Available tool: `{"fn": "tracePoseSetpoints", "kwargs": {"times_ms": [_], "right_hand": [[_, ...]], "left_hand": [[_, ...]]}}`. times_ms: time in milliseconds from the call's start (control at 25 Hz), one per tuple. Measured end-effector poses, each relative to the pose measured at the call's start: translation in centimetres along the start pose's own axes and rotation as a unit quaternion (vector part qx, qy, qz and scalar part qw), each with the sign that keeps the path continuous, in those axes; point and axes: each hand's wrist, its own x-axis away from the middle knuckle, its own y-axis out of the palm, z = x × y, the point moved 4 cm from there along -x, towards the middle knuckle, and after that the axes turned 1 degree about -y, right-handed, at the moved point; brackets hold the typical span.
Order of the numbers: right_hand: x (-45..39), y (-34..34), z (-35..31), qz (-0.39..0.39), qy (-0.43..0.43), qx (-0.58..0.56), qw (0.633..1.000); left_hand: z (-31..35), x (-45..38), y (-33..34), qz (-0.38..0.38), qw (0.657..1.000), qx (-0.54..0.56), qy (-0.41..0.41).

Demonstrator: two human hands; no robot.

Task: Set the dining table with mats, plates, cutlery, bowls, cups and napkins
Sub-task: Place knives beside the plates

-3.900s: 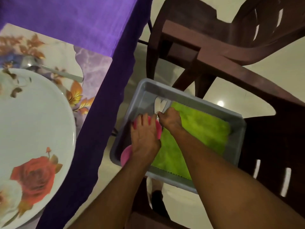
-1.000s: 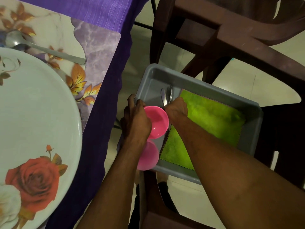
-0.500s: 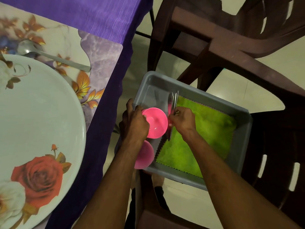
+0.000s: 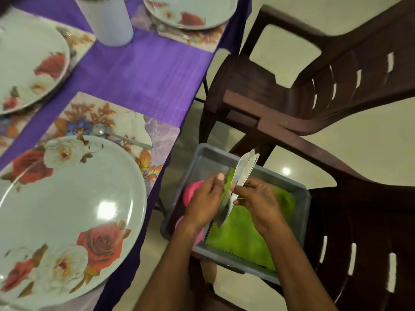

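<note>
Two steel table knives (image 4: 243, 170) are held up over the grey tub (image 4: 306, 199), blades pointing away from me. My right hand (image 4: 258, 202) pinches them at the middle. My left hand (image 4: 205, 204) curls round their handles lower down. In the tub lie two pink bowls (image 4: 190, 194), partly hidden by my left hand, and a green napkin cloth (image 4: 247, 240). On the purple table to the left, a rose-patterned plate (image 4: 67, 209) rests on a floral mat (image 4: 157, 135) with a spoon (image 4: 122, 137) beside it.
Two more rose plates (image 4: 27, 63) (image 4: 190, 12) sit on mats further back, and a white cup (image 4: 105, 19) stands between them. Dark brown plastic chairs (image 4: 336, 86) stand close on the right; the tub rests on one of them, beside the table edge.
My left hand has let go of the pink bowl, which is back in the tub, and moved to the knives. The knives have been lifted higher, and the view has tilted up over the table.
</note>
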Motion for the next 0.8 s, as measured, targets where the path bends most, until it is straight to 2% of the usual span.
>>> {"fn": "tracePoseSetpoints", "kwargs": {"times_ms": [80,120,320,520,800], "right_hand": [[1.8,2.0,-1.5,-0.042,0.021,-0.017,0.999],[2.5,2.8,-2.0,-0.049,0.026,-0.018,0.998],[7.7,8.2,-6.6,-0.092,0.009,0.002,0.996],[11.4,13.7,-9.5,-0.153,-0.007,0.023,0.988],[14.8,21.0,-10.8,-0.095,-0.05,-0.05,0.993]], "left_hand": [[1.8,2.5,1.1,-0.079,0.988,0.123,-0.058],[2.7,3.8,0.7,-0.076,0.987,0.125,-0.071],[8.7,11.0,-5.3,0.014,0.999,-0.032,0.009],[11.4,17.2,-10.5,0.069,0.996,-0.027,0.043],[8.5,21.8,-18.7,0.102,0.995,0.012,-0.01]]}}
